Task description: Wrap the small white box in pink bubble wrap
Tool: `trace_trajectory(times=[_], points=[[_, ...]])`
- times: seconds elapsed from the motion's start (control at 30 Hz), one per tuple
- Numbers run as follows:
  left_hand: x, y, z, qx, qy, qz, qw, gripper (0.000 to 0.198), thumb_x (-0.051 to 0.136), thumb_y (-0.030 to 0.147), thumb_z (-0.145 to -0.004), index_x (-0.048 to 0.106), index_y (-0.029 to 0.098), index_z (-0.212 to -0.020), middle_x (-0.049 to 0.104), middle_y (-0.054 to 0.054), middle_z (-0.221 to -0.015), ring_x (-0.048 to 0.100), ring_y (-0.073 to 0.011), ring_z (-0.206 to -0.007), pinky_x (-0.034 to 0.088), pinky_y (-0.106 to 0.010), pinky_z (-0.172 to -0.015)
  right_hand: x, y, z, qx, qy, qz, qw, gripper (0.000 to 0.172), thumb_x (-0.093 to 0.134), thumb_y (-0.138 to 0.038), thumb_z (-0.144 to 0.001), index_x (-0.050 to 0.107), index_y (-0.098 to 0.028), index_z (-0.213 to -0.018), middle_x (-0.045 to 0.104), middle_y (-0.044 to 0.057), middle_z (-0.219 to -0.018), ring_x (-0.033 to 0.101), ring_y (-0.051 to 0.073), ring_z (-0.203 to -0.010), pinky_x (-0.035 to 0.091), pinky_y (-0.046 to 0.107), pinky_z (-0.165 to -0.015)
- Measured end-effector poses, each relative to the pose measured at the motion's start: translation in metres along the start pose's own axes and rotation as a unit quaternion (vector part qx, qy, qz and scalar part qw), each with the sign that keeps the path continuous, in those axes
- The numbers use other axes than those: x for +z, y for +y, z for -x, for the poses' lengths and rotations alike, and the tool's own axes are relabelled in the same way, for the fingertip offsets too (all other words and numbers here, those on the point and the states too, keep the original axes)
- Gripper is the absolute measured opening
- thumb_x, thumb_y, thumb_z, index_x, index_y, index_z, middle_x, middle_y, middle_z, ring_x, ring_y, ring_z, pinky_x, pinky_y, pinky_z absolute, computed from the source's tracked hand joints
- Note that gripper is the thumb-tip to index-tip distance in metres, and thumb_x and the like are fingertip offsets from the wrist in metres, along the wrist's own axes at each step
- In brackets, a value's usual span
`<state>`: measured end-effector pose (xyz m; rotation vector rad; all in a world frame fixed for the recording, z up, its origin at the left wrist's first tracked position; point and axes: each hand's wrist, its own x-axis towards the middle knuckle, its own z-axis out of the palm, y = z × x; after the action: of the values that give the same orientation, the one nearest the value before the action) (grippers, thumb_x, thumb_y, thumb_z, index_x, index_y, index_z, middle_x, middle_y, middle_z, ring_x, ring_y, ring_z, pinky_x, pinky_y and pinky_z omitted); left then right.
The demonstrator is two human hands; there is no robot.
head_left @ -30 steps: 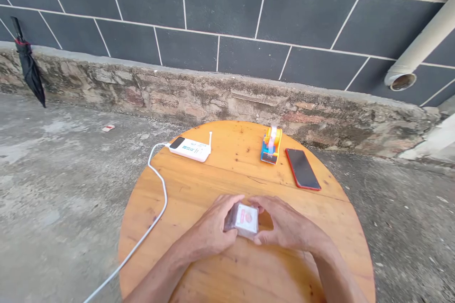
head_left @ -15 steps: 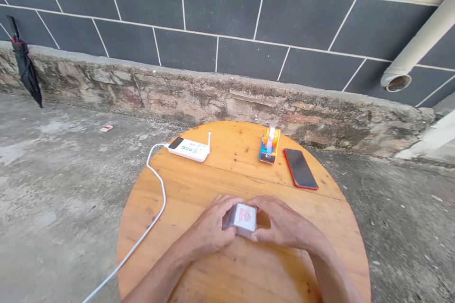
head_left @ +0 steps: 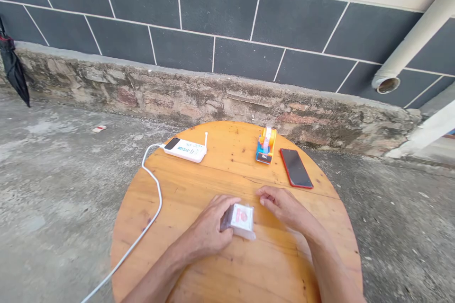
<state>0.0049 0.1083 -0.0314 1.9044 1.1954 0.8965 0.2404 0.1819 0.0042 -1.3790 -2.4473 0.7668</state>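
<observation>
The left hand (head_left: 212, 226) grips the small box (head_left: 242, 217) by its left side, over the worktop (head_left: 202, 177). The right hand (head_left: 279, 203) is open, fingers loosely bent, just beside it. For steady holding, I'd keep thumb and fingers on opposite edges, pressing lightly so the sides don't buckle.

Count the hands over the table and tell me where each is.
2. The left hand grips the left side of the small box; the right hand is off the box, to its right. No others show.
</observation>
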Motion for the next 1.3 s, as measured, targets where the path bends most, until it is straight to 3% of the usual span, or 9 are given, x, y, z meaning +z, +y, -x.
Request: trace_trajectory(times=[0.2,0.63,0.77,0.93,1.07,1.3], points=[[0.001,-0.006,0.003,-0.011,-0.016,0.008,1.000,0.087,0.049,0.003,-0.062,0.025,0.024,-0.144,0.042,-0.008,-0.139,0.041,-0.0245,-0.126,0.035,-0.040,-0.106,0.009,0.002,-0.009,0.003,0.016,0.024,1.000,0.022,0.045,-0.023,-0.086,0.065,-0.020,-0.096,0.068,0.003,-0.086,0.060,0.018,-0.078,0.042,0.028,-0.070],[0.000,-0.001,0.002,-0.053,-0.018,0.024,0.998,0.079,0.051,0.008,-0.071,0.026,0.026,-0.144,0.043,-0.008,-0.139,0.041,-0.0236,-0.127,0.033,-0.042,-0.108,0.012,0.001,-0.009,0.002,0.025,0.009,1.000,0.021,0.043,-0.022,-0.085,0.064,-0.020,-0.089,0.066,0.001,-0.080,0.058,0.017,-0.073,0.039,0.026,-0.066],[0.000,-0.001,0.002,-0.064,-0.018,0.029,0.997,0.076,0.051,0.011,-0.073,0.027,0.025,-0.143,0.044,-0.008,-0.138,0.043,-0.0242,-0.125,0.034,-0.043,-0.107,0.005,0.001,0.000,-0.008,-0.012,-0.019,1.000,0.020,0.052,-0.022,-0.080,0.064,-0.020,-0.095,0.067,0.000,-0.083,0.058,0.015,-0.071,0.042,0.024,-0.063],[0.000,-0.005,0.002,-0.044,-0.026,0.032,0.998,0.080,0.055,0.011,-0.069,0.026,0.025,-0.143,0.044,-0.008,-0.137,0.044,-0.0242,-0.124,0.037,-0.040,-0.105,-0.007,-0.008,0.012,-0.064,-0.100,-0.056,0.991,0.053,0.075,-0.038,-0.066,0.058,-0.021,-0.114,0.064,0.004,-0.107,0.058,0.020,-0.095,0.045,0.032,-0.085],[0.001,-0.009,0.001,-0.035,-0.017,0.022,0.999,0.083,0.055,0.009,-0.068,0.025,0.026,-0.144,0.045,-0.007,-0.136,0.044,-0.0233,-0.123,0.036,-0.040,-0.105,0.001,-0.023,0.014,-0.105,-0.110,-0.012,0.988,0.075,0.076,-0.047,-0.063,0.049,-0.023,-0.129,0.059,0.007,-0.119,0.054,0.026,-0.106,0.040,0.038,-0.093],[-0.008,-0.004,0.002,-0.033,-0.047,0.036,0.998,0.085,0.054,0.010,-0.067,0.023,0.026,-0.144,0.042,-0.007,-0.139,0.041,-0.0235,-0.126,0.034,-0.038,-0.107,0.010,-0.029,0.011,-0.104,-0.091,-0.002,0.990,0.072,0.074,-0.049,-0.066,0.049,-0.024,-0.128,0.057,0.008,-0.123,0.052,0.028,-0.111,0.039,0.039,-0.094]])
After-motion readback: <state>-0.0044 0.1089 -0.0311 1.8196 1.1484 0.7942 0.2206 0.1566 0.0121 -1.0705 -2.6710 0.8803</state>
